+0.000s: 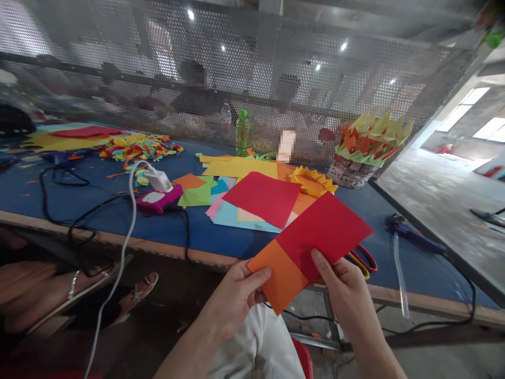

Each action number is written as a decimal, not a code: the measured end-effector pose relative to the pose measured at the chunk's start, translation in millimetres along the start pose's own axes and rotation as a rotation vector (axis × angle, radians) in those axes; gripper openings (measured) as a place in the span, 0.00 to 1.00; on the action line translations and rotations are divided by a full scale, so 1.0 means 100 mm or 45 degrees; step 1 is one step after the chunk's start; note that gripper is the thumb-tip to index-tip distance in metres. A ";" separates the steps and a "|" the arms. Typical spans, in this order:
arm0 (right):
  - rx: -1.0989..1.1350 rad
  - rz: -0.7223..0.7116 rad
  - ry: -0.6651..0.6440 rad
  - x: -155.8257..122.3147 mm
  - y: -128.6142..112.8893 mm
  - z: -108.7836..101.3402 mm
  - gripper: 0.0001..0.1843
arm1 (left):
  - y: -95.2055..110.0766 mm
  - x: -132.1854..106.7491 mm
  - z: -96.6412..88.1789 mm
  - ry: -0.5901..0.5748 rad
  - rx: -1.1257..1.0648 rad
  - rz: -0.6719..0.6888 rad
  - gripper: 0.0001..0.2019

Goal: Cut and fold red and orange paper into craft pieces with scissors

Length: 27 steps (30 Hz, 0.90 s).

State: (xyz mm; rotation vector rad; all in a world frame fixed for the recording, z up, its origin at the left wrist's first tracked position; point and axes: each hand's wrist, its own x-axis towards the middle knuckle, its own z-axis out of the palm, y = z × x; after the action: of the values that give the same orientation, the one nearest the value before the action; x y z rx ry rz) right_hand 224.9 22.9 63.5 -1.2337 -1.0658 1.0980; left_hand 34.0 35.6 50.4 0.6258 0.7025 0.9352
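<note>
My left hand (246, 287) pinches a small orange sheet of paper (278, 279) between thumb and fingers. My right hand (345, 281) grips a larger red sheet of paper (325, 229), its thumb on top. The two sheets meet and seem to overlap along one edge, in the air over the table's front edge. Behind them another red sheet (266, 197) lies on a pile of light blue and pink paper (223, 217). Scissor handles (365, 263), red and yellow, show partly behind my right hand.
A blue glue gun (418, 235) with a clear glue stick (400, 279) lies to the right. A basket of folded paper points (355, 171), a green bottle (242, 132) and paper scraps (138, 147) stand farther back. A purple power strip (160, 200) trails cables. Another person's feet (138, 292) are at left.
</note>
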 end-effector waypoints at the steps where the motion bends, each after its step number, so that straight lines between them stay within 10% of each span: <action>1: 0.000 0.003 0.002 0.00 0.00 0.00 0.18 | 0.00 0.00 0.00 0.003 0.003 -0.004 0.15; 27: -0.427 0.091 -0.061 -0.19 0.09 -0.05 0.19 | -0.06 -0.04 0.00 -0.041 0.075 0.027 0.15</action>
State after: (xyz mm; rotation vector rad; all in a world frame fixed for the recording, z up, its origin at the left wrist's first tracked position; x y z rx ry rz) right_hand 226.2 3.7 53.9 -1.5257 -1.2876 1.0342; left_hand 34.9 29.0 46.6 0.6998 0.6980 0.9247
